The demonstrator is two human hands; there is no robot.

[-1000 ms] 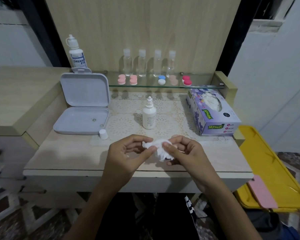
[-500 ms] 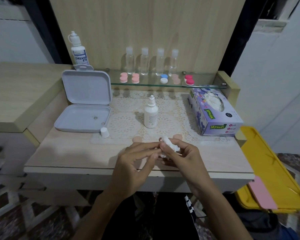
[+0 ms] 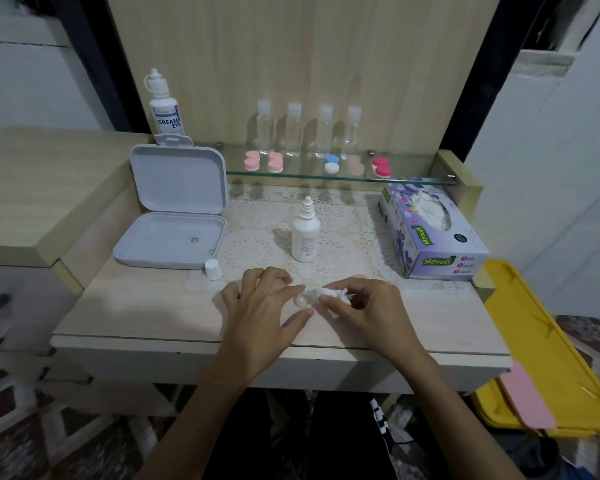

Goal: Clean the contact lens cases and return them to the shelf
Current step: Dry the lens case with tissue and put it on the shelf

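Both hands work low over the front of the table (image 3: pixel 146 306). Right hand (image 3: pixel 368 306): fingers curled, pinching a crumpled white tissue wad (image 3: pixel 333 295). Left hand (image 3: pixel 264 306): index finger and thumb pinch a small pale lens case (image 3: pixel 301 301), mostly hidden between them; other fingers arched above the surface. Tissue touches the case on its right side. Table surface is pale wood-grain laminate; a white lace mat (image 3: pixel 336 230) covers its middle and rear part. On the mat stands a small white dropper bottle (image 3: pixel 305 233), uncapped; a loose white cap (image 3: pixel 212 269) sits on bare laminate well to the left. Behind the cap, an open grey hinged box (image 3: pixel 174 209), lid upright. Right edge: a purple tissue box (image 3: pixel 430 233), tissue showing in its opening. Above the rear of the table, a glass shelf (image 3: pixel 413 168) carries lens cases in a row: two pink pairs (image 3: pixel 263 161), one blue-and-white (image 3: pixel 331 163), one pale peach (image 3: pixel 355 165), one red-and-white (image 3: pixel 381 166); four clear bottles (image 3: pixel 307 131) behind them, a large solution bottle (image 3: pixel 164 105) at the left end. Backing panel is light wood. A lower wood cabinet (image 3: pixel 32 188) adjoins on the left; a yellow tray (image 3: pixel 534 341) leans at the right; patterned tile floor (image 3: pixel 21 438).
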